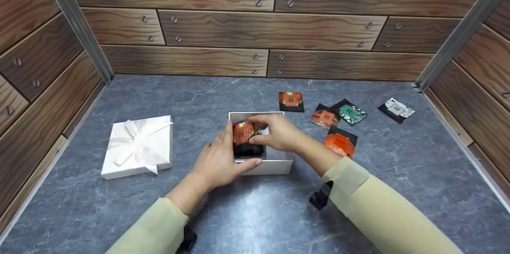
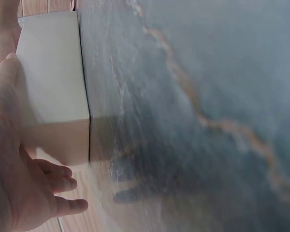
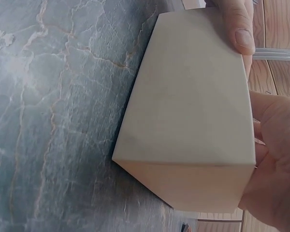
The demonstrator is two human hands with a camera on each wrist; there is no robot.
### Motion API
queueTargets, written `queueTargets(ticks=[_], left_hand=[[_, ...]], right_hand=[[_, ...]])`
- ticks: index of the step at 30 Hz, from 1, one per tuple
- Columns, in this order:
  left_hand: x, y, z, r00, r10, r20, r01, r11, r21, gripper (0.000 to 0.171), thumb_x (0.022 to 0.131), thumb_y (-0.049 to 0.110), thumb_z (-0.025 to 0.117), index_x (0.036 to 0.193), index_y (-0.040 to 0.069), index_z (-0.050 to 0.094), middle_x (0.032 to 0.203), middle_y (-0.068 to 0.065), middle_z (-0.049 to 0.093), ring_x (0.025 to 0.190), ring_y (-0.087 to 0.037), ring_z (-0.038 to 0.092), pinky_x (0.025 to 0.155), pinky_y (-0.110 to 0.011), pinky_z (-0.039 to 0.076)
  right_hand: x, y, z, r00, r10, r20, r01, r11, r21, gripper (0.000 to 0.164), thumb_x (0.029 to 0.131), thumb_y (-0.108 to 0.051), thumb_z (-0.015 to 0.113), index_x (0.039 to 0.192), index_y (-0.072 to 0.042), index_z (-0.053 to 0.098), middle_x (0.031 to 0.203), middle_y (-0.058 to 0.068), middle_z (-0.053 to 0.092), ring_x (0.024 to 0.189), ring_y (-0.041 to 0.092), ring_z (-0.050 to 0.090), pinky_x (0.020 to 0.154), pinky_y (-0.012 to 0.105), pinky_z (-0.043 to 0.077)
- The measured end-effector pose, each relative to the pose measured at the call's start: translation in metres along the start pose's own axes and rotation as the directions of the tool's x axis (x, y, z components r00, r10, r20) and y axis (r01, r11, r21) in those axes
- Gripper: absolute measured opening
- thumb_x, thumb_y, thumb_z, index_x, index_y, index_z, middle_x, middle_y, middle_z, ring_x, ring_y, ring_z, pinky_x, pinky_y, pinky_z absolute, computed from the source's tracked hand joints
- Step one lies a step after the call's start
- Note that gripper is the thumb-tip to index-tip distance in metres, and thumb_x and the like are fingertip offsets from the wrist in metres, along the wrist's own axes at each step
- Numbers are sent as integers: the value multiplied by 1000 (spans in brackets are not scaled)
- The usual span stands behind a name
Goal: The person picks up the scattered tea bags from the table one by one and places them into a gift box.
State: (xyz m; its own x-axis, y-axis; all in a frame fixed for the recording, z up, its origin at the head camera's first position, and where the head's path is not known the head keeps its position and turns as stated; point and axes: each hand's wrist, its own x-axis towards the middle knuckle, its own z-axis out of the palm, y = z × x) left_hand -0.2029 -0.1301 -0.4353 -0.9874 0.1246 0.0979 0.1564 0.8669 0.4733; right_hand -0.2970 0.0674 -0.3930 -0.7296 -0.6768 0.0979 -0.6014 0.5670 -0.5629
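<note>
we see the packet (image 1: 241, 133) in the left part of the box (image 1: 267, 168), between the two hands. the left hand (image 1: 219, 162) lies along the box's left wall, fingers straight and its thumb stretched over the near rim. the right hand (image 1: 281, 132) reaches in over the right side, thumb and forefinger pinching the packet at its right edge (something dark sits beneath it, too shaded for us to make out). only the head view shows us inside the box. both wrist views give its plain outer walls instead and hide the packet; the left one adds the left hand's lower fingers, spread apart past the end wall, and the right one a thumb pressed on the rim.

from the head view alone we have the lid (image 1: 162, 148) with its bow (image 1: 136, 141), well left on the bench (image 1: 191, 98). right of the box lie a second packet (image 1: 291, 101), a third packet (image 1: 323, 117) meeting a green packet (image 1: 352, 113), a white packet (image 1: 397, 109), and a red packet (image 1: 340, 142) near the right forearm.
</note>
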Motion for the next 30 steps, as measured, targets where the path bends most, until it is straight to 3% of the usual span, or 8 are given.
queueTargets(ticks=[11,21,26,30], left_hand=[[-1,0,1,1000,-8,15,8,1000,15,132,86,85,62,169,0,5,164,-27,39,142,-45,50,117,-64,37],[-1,0,2,1000,-18,22,18,1000,24,135,84,89,59,169,-1,4,164,-29,37,146,-43,45,118,-64,35],[-1,0,1,1000,-11,17,11,1000,14,136,84,88,61,169,-2,3,163,-30,38,147,-43,45,118,-63,35],[-1,1,0,1000,-9,16,9,1000,26,136,84,90,59,169,-2,5,162,-31,39,146,-44,46,119,-62,35]], right_hand=[[-7,1,-5,1000,12,-3,-12,999,-39,60,94,-23,81,147,-1,62,120,10,77,118,32,68,104,50,52],[-23,-1,-33,992,38,-124,-29,997,68,57,96,-23,81,148,-6,62,118,6,77,116,31,68,105,55,51],[-40,10,-60,971,76,-229,-38,985,166,55,94,-18,83,145,-7,65,117,8,77,115,26,69,105,46,51],[-58,31,-86,943,126,-309,-67,979,193,50,96,-18,81,142,-10,67,117,9,77,97,21,69,85,31,55]])
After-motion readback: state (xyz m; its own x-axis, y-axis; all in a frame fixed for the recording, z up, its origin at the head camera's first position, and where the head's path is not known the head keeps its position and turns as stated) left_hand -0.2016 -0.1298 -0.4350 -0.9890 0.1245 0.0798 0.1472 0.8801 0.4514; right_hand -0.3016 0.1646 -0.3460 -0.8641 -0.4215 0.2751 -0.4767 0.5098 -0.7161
